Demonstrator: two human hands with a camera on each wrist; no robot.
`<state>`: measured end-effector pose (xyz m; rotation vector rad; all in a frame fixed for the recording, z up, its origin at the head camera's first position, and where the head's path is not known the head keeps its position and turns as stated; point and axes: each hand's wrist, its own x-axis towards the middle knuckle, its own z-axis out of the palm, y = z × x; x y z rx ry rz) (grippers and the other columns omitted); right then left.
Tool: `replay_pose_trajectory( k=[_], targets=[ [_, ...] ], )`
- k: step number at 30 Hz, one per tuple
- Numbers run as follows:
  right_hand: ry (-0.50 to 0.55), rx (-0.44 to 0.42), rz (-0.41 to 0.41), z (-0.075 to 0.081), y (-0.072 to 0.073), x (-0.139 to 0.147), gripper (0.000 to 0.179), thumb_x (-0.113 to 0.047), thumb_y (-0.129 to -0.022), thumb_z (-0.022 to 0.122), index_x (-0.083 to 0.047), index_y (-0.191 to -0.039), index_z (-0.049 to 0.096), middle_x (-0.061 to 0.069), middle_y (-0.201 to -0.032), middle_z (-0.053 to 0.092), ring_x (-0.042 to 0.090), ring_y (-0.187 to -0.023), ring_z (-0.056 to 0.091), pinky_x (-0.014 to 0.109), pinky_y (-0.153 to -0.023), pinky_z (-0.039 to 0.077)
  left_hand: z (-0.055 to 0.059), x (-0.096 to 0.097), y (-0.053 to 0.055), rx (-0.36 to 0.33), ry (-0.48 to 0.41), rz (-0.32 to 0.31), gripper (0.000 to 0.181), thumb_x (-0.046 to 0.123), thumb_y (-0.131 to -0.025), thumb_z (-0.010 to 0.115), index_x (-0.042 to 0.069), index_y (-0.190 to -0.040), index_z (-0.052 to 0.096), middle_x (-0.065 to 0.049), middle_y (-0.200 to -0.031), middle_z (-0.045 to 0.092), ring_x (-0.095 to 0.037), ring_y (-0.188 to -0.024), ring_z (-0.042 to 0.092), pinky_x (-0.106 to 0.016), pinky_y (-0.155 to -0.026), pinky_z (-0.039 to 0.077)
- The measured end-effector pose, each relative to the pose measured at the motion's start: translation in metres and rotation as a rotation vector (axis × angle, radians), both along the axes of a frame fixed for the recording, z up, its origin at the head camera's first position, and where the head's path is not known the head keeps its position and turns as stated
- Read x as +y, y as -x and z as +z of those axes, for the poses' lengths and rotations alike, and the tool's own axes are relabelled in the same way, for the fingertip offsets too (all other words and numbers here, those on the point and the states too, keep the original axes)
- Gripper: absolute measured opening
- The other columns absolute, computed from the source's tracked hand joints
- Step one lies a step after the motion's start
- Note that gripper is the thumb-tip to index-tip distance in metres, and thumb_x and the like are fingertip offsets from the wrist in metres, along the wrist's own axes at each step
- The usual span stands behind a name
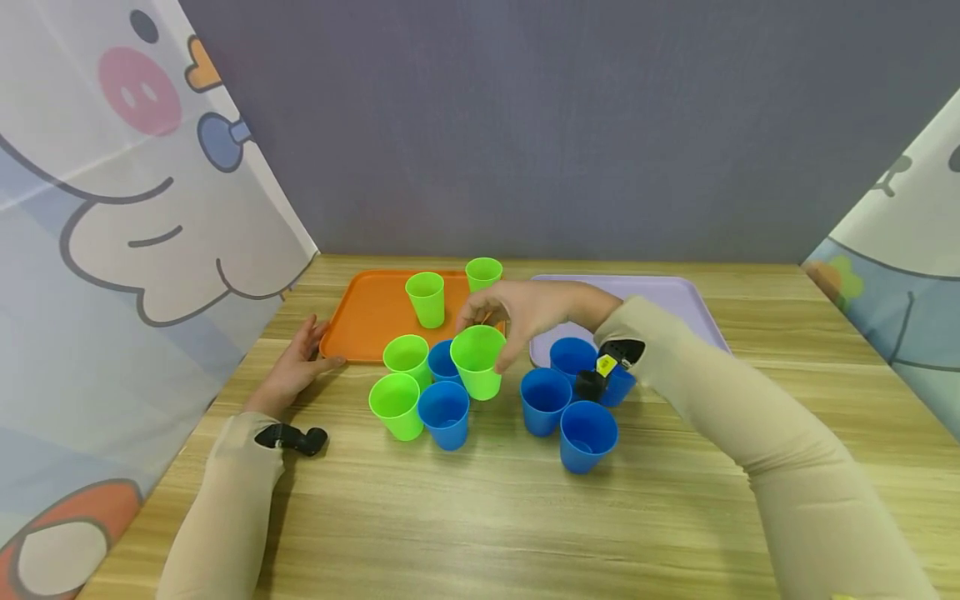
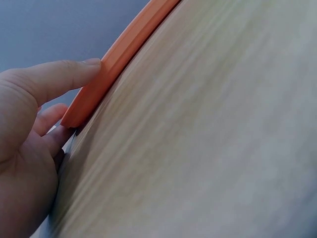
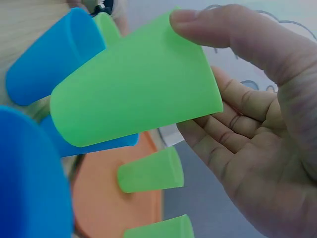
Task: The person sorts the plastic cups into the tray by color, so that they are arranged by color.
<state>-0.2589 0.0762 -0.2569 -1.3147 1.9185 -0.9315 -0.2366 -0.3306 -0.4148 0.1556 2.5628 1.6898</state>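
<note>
Fingers of the right hand (image 1: 531,310) grasp a tapered lime-green plastic cup (image 1: 477,360) above the wood-grain worktop (image 1: 420,525), near tapered blue plastic cups (image 1: 545,404); the left hand (image 1: 294,371) pinches a rectangular orange tray (image 1: 371,321) at one corner.

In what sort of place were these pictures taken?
Probably an indoor workspace, perhaps a screened-off booth: a wood-grain table has a plain grey backdrop behind it and a cartoon-printed sheet along its left side.
</note>
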Motion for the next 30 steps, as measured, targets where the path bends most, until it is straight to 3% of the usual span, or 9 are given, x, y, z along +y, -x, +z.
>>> replay_pose_trajectory(
  k=[7,14,22,27,30],
  targets=[
    [0.020,-0.009,0.056,0.017,0.006,-0.008,0.058,0.001,-0.071,0.084,0.005,-0.122,0.058,0.011,-0.118,0.064,0.028,-0.110,0.059,0.040,-0.100,0.048,-0.002,-0.001,0.001,0.002,-0.009,-0.001,0.105,0.002,-0.093,0.068,0.003,-0.156,-0.016,-0.023,-0.163,0.005,-0.044,-0.148,0.004,-0.057,-0.118,0.005],
    [0.029,0.028,0.060,0.029,0.011,-0.021,0.059,0.001,-0.071,0.085,0.004,-0.124,0.059,0.009,-0.119,0.066,0.026,-0.108,0.061,0.037,-0.101,0.047,-0.002,-0.002,0.000,0.004,-0.009,-0.004,0.105,0.002,-0.093,0.068,0.003,-0.156,-0.016,-0.023,-0.163,0.005,-0.044,-0.148,0.004,-0.057,-0.118,0.005],
    [0.085,0.016,0.013,0.042,0.015,-0.039,0.060,0.006,-0.070,0.084,0.007,-0.125,0.059,0.011,-0.116,0.067,0.028,-0.106,0.061,0.038,-0.100,0.048,-0.001,0.000,0.001,-0.004,-0.005,0.005,0.105,0.001,-0.093,0.067,0.006,-0.157,-0.015,-0.022,-0.164,0.005,-0.043,-0.149,0.004,-0.057,-0.118,0.004],
    [0.150,-0.040,-0.028,0.043,0.021,-0.050,0.058,0.010,-0.071,0.082,0.008,-0.124,0.058,0.015,-0.115,0.066,0.029,-0.107,0.060,0.037,-0.100,0.048,-0.001,0.001,0.002,-0.001,0.003,0.005,0.104,0.002,-0.093,0.067,0.005,-0.156,-0.015,-0.022,-0.164,0.005,-0.043,-0.149,0.003,-0.056,-0.118,0.004],
    [0.169,-0.032,-0.063,0.042,0.025,-0.056,0.058,0.010,-0.073,0.081,0.008,-0.126,0.057,0.016,-0.117,0.066,0.027,-0.110,0.060,0.034,-0.101,0.047,0.000,0.001,0.001,0.005,0.009,0.002,0.104,0.003,-0.093,0.068,0.003,-0.156,-0.015,-0.022,-0.164,0.006,-0.043,-0.149,0.003,-0.056,-0.118,0.004]
  ],
)
